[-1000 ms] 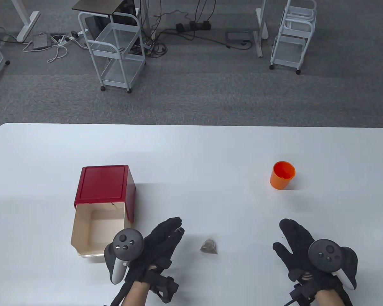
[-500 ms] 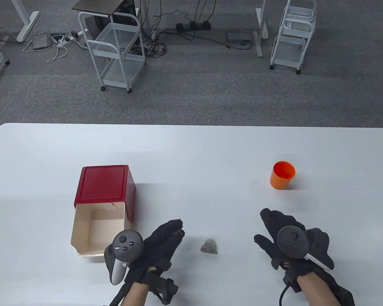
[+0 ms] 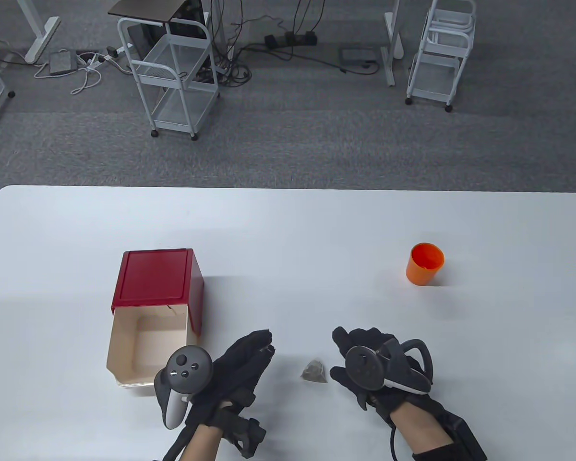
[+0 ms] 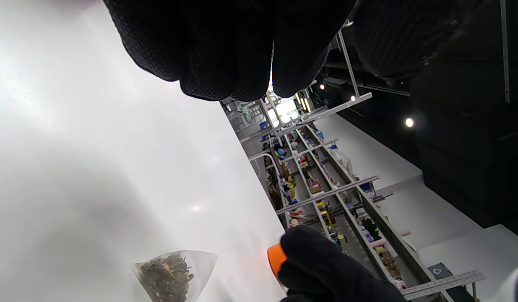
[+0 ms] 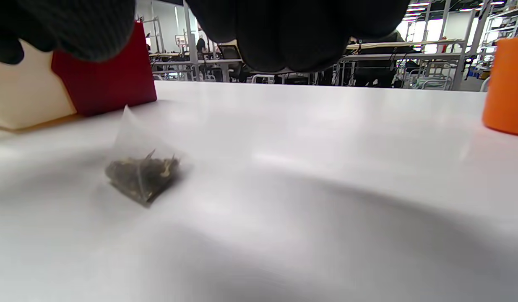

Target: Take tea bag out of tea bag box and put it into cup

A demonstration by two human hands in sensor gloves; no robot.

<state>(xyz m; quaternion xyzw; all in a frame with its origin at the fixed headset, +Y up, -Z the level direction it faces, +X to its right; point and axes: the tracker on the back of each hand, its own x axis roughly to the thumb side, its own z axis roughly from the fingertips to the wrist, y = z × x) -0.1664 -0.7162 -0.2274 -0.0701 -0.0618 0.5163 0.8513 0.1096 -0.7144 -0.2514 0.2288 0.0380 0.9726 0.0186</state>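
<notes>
A pyramid tea bag (image 3: 315,371) lies on the white table (image 3: 288,230) between my two hands; it also shows in the left wrist view (image 4: 170,274) and the right wrist view (image 5: 142,172). The tea bag box (image 3: 151,319), with a red lid and a cream inside, stands open at the left. The orange cup (image 3: 425,263) stands upright at the right. My left hand (image 3: 249,355) rests open and empty on the table, left of the bag. My right hand (image 3: 348,348) is open and empty, just right of the bag, not touching it.
The box's red side (image 5: 103,79) and the cup (image 5: 506,84) show in the right wrist view. White wire carts (image 3: 173,72) and cables stand on the floor beyond the table's far edge.
My right hand has moved left across the table from the right side to just beside the tea bag. The left hand, bag, box and cup have stayed put.
</notes>
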